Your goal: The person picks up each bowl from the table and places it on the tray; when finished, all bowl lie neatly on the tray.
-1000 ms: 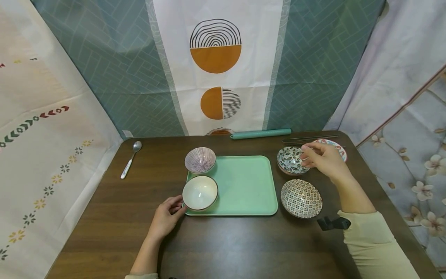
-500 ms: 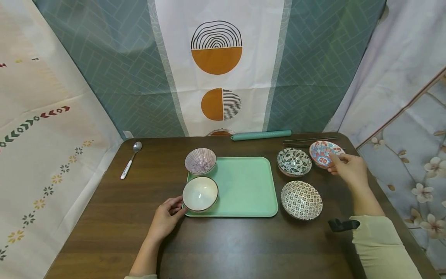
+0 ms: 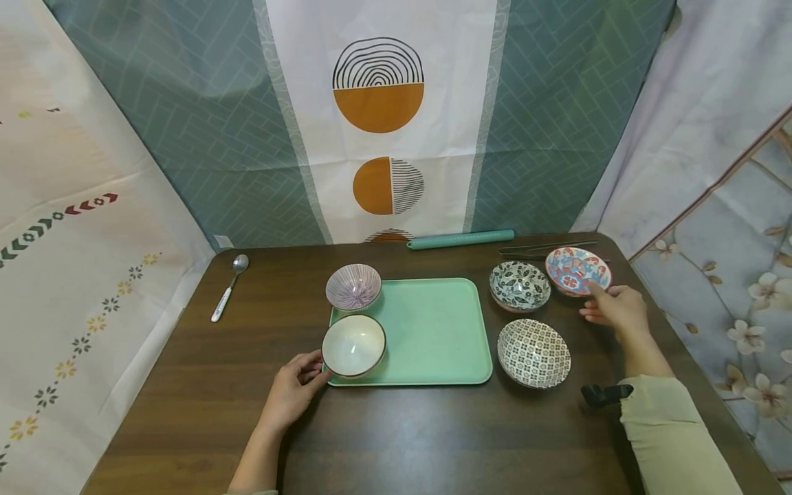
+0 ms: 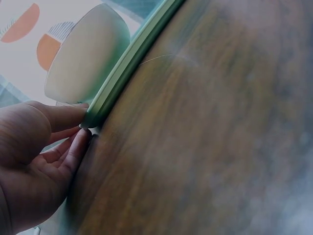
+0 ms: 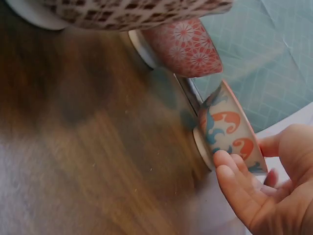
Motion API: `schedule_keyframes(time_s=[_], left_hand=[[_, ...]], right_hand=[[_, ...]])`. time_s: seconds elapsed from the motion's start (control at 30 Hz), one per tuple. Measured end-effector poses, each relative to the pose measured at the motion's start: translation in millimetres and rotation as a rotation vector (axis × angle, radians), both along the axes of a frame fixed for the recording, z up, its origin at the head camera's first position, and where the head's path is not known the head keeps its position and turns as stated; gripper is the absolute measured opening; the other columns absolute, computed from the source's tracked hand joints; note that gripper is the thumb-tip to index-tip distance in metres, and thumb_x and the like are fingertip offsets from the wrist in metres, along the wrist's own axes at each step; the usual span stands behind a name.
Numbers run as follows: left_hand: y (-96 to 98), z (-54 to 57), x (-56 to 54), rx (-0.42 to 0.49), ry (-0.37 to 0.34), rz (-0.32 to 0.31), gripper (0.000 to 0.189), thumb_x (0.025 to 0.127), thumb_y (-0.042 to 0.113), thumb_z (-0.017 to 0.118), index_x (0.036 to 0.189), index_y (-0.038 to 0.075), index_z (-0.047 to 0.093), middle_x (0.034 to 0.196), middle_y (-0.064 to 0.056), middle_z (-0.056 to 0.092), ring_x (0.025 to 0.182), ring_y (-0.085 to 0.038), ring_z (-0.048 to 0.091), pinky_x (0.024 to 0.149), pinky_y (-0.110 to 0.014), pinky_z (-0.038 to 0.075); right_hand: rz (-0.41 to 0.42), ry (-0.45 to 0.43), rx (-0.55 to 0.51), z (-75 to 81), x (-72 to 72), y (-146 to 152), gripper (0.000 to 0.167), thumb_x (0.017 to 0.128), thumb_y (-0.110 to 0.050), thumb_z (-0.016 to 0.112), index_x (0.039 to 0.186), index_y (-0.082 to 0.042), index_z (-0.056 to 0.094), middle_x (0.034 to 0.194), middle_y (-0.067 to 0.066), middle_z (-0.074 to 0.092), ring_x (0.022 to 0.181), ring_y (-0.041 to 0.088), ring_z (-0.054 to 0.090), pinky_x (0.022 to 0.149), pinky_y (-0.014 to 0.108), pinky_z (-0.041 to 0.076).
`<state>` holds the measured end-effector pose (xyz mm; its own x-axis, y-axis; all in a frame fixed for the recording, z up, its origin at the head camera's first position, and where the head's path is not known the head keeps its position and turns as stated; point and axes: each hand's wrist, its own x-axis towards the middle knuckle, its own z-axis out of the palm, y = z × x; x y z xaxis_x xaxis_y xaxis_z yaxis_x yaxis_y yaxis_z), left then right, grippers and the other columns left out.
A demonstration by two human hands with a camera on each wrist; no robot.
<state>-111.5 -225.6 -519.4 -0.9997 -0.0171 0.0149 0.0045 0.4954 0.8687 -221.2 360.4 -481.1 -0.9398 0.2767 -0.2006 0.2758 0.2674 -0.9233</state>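
At the near left corner of the green tray (image 3: 433,330), my left hand (image 3: 295,386) pinches the tray's rim, fingers on either side of it in the left wrist view. Beside those fingers a cream bowl (image 3: 354,346) with a dark rim stands on the tray. A purple-streaked bowl (image 3: 353,287) stands behind it, at the tray's far left corner. On the right, my right hand (image 3: 621,311) grips a red-and-blue patterned bowl (image 3: 575,269). Its thumb is over the rim and its fingers are against the outer wall (image 5: 227,127) in the right wrist view.
Left of that bowl stands a dark leaf-patterned bowl (image 3: 520,285), with a brown-checked bowl (image 3: 534,353) nearer. Dark chopsticks (image 3: 547,246) and a teal stick (image 3: 460,239) lie along the back edge. A spoon (image 3: 230,287) lies at the left.
My right hand has moved right and down, off the leaf-patterned bowl, to the red-and-blue bowl and taken its rim. The bowl has shifted slightly. My left hand has stayed put.
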Motion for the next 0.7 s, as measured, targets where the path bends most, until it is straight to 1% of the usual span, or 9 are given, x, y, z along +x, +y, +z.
schedule_keyframes(time_s=[0.17, 0.27, 0.3, 0.37, 0.43, 0.6, 0.7], left_hand=[[0.6, 0.8, 0.0, 0.011, 0.005, 0.003, 0.038, 0.088, -0.001, 0.077, 0.124, -0.007, 0.066, 0.113, -0.014, 0.066, 0.102, -0.025, 0.065, 0.085, -0.018, 0.055], [1.1, 0.3, 0.0, 0.018, 0.012, -0.002, 0.038, 0.088, -0.001, 0.077, 0.124, -0.007, 0.067, 0.113, -0.014, 0.066, 0.101, -0.024, 0.065, 0.085, -0.018, 0.055], [1.2, 0.4, 0.3, 0.018, 0.019, -0.005, 0.038, 0.088, -0.001, 0.077, 0.124, -0.007, 0.067, 0.112, -0.014, 0.066, 0.101, -0.024, 0.065, 0.085, -0.019, 0.055], [1.5, 0.5, 0.3, 0.021, 0.027, -0.005, 0.038, 0.088, -0.001, 0.077, 0.123, -0.007, 0.067, 0.112, -0.014, 0.066, 0.1, -0.024, 0.065, 0.084, -0.019, 0.055], [1.5, 1.6, 1.0, 0.022, 0.034, -0.004, 0.037, 0.088, -0.001, 0.077, 0.123, -0.007, 0.067, 0.112, -0.014, 0.067, 0.099, -0.023, 0.065, 0.084, -0.02, 0.056], [0.8, 4.7, 2.1, 0.03, 0.037, -0.013, 0.037, 0.089, 0.001, 0.077, 0.123, -0.008, 0.067, 0.113, -0.015, 0.066, 0.099, -0.023, 0.065, 0.084, -0.022, 0.056], [1.3, 5.6, 1.7, 0.027, 0.028, -0.016, 0.038, 0.089, 0.001, 0.076, 0.124, -0.008, 0.066, 0.114, -0.015, 0.066, 0.1, -0.024, 0.065, 0.084, -0.023, 0.056]], right_hand=[[0.01, -0.006, -0.164, 0.3, -3.5, 0.6, 0.037, 0.107, -0.027, 0.049, 0.12, 0.008, 0.042, 0.071, -0.002, 0.072, 0.062, 0.013, 0.073, 0.065, 0.03, 0.061], [-0.008, -0.002, -0.258, 0.4, -4.9, 0.6, 0.044, 0.108, -0.019, 0.044, 0.131, 0.018, 0.036, 0.069, 0.001, 0.072, 0.063, 0.014, 0.073, 0.065, 0.028, 0.061], [-0.01, 0.002, -0.276, 0.3, -5.4, 0.8, 0.048, 0.108, -0.016, 0.042, 0.136, 0.022, 0.031, 0.068, 0.001, 0.071, 0.062, 0.013, 0.073, 0.065, 0.027, 0.061], [-0.017, 0.013, -0.307, 0.5, -6.2, 0.9, 0.056, 0.108, -0.011, 0.04, 0.144, 0.025, 0.018, 0.067, 0.001, 0.07, 0.062, 0.012, 0.072, 0.065, 0.026, 0.06], [-0.023, 0.017, -0.316, 1.4, -6.4, 0.8, 0.06, 0.107, -0.009, 0.039, 0.146, 0.026, 0.01, 0.066, 0.001, 0.07, 0.061, 0.012, 0.072, 0.064, 0.026, 0.06], [-0.035, 0.029, -0.297, 8.2, -5.5, 1.2, 0.061, 0.106, -0.009, 0.039, 0.147, 0.025, 0.009, 0.064, 0.0, 0.069, 0.059, 0.011, 0.071, 0.061, 0.025, 0.06], [-0.014, 0.044, -0.274, 14.6, -4.9, 2.8, 0.062, 0.106, -0.01, 0.039, 0.148, 0.025, 0.008, 0.065, -0.001, 0.069, 0.059, 0.011, 0.071, 0.061, 0.024, 0.06]])
